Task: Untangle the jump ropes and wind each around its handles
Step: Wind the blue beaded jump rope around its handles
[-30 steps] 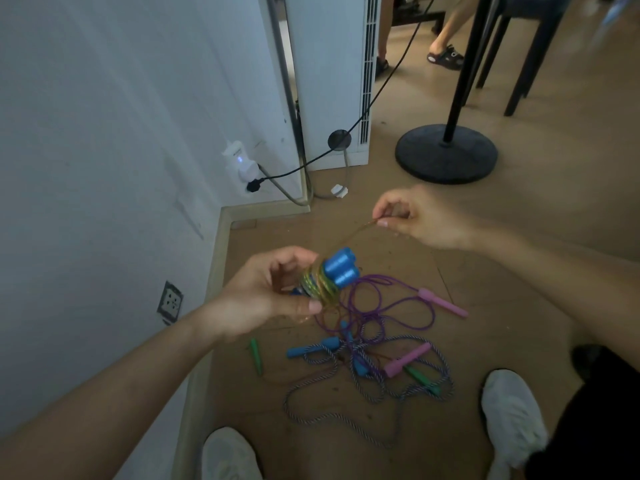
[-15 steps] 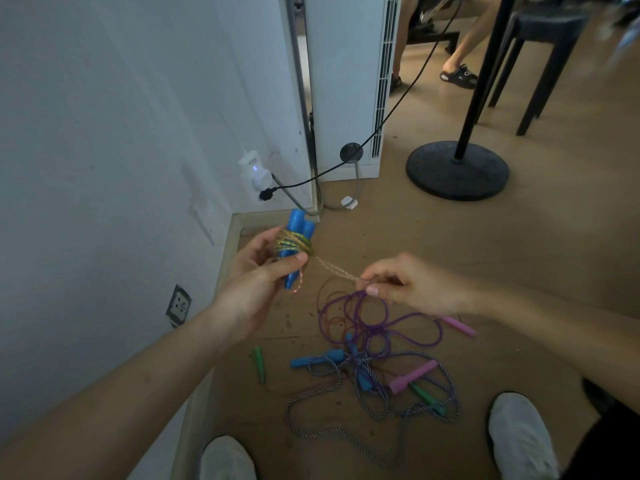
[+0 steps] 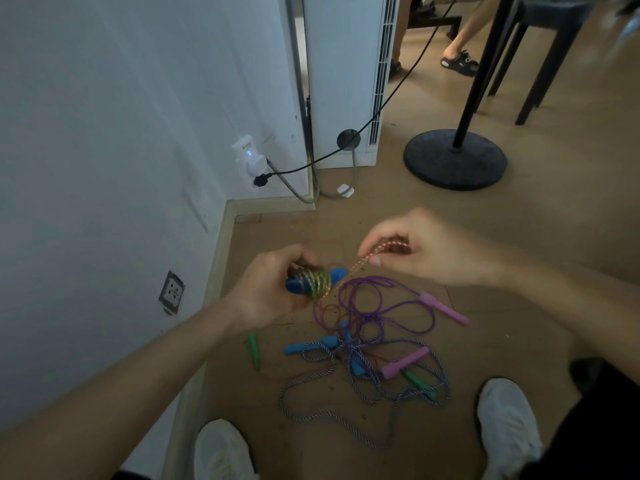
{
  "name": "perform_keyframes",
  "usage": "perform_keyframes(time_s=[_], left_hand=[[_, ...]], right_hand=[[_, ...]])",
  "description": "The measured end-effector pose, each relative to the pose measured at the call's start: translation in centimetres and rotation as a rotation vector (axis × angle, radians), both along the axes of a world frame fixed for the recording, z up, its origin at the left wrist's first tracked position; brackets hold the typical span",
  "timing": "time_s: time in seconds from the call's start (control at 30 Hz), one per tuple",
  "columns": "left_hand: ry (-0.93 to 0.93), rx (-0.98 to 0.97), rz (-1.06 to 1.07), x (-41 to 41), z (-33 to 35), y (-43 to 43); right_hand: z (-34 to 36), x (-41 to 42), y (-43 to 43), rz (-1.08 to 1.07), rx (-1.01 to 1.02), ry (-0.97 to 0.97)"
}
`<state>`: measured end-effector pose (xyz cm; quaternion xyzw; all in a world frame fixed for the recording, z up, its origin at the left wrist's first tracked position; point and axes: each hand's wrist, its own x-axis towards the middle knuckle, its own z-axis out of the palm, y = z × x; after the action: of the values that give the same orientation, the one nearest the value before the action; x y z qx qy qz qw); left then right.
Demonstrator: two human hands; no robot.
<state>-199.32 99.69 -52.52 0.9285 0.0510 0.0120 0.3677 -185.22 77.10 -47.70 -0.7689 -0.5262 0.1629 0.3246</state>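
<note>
My left hand (image 3: 266, 292) grips a pair of blue handles (image 3: 311, 280) lying sideways, with shiny yellow-green rope coils wound round their middle. A short stretch of that glittery rope (image 3: 363, 259) runs up right to my right hand (image 3: 422, 251), which pinches it between thumb and fingers. Below on the floor lies a tangle: a purple rope (image 3: 367, 303) with pink handles (image 3: 443, 308), a blue-and-white braided rope (image 3: 332, 417) with blue handles (image 3: 310, 344), and green handles (image 3: 253, 348) on a thin rope.
A white wall (image 3: 104, 168) with sockets runs along the left. A white appliance (image 3: 346, 81) with a black cable stands behind, next to a round black stand base (image 3: 453, 159). Another person's feet and a dark chair are at the back. My white shoes (image 3: 505, 420) flank the tangle.
My left hand turned the blue handles from upright to sideways and came lower. My right hand swung up and to the right, carrying the glittery rope round the handles.
</note>
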Motion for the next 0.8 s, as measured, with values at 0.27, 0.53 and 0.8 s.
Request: perform_keyframes(time_s=[0.27,0.53,0.8], left_hand=[[0.069,-0.105,-0.306,-0.5,0.9,-1.5],[0.097,-0.714,-0.257,-0.7,2.7,-1.7],[0.006,-1.132,0.006,-0.2,2.6,-1.2]], right_hand=[[0.9,2.0,-0.1,-0.104,0.124,0.088],[0.1,4.2,-0.1,-0.266,0.203,0.150],[-1.8,3.1,0.0,-0.241,0.082,0.170]])
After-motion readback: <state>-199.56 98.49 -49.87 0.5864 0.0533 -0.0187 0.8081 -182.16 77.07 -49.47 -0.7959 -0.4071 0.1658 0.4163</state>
